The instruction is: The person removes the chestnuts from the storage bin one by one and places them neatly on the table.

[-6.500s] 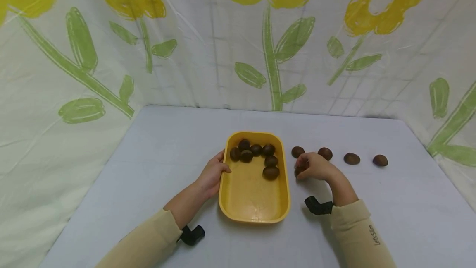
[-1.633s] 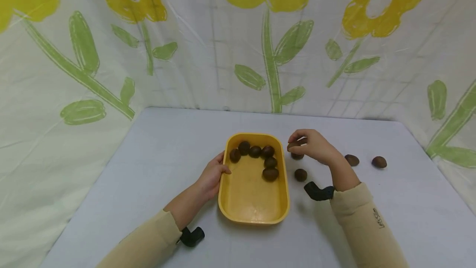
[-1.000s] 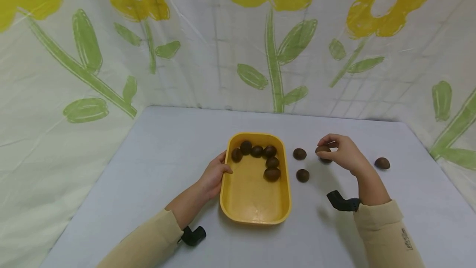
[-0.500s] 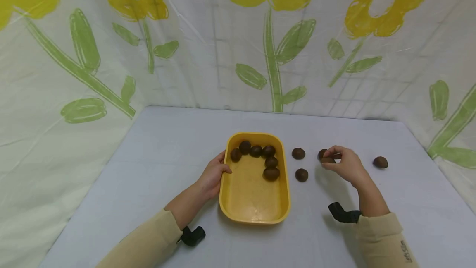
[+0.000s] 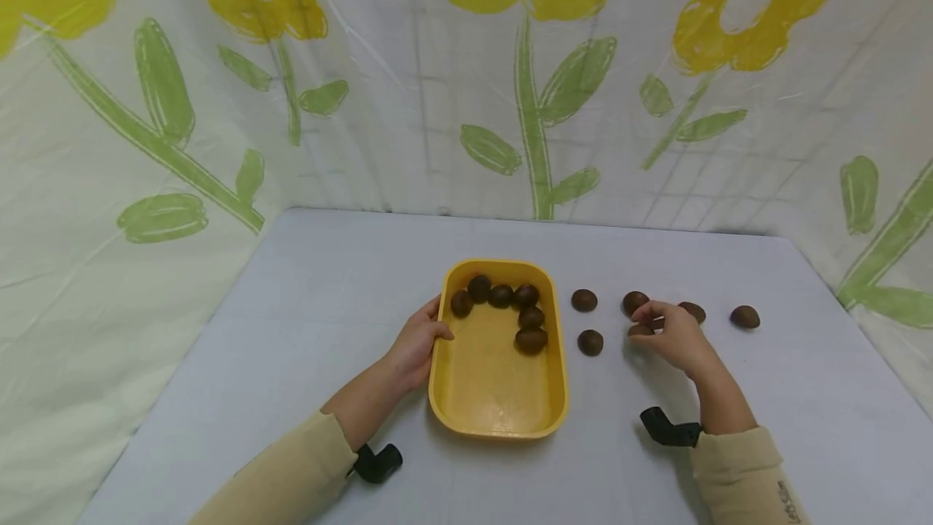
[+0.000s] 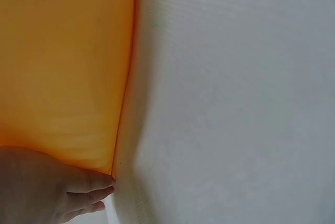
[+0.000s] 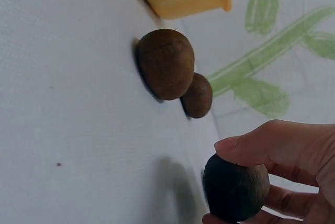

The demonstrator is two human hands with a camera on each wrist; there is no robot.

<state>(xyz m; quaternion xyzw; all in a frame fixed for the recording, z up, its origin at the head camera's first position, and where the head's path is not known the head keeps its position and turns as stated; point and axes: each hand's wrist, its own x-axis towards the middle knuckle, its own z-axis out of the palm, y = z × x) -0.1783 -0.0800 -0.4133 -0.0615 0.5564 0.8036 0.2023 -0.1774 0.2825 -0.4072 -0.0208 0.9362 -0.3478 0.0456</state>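
Observation:
My left hand grips the left side of a yellow rectangular tray, thumb over the rim and fingers along the outer wall. Inside it, several dark brown chestnuts lie along the far end and right side. Between thumb and fingers my right hand pinches a chestnut, low over the table in front of the far row. A lone chestnut sits to its left, beside the tray. Behind run several more, among them a chestnut near the tray and a chestnut at the right end.
The table has a pale cloth cover. A white curtain with painted yellow flowers hangs behind its far edge and along both sides. Black wrist-camera mounts stick out from the sleeves.
One chestnut has left the tray, and another now lies loose beside it. My right hand has carried a chestnut rightward from the tray's side, then down toward me. The left hand keeps its place.

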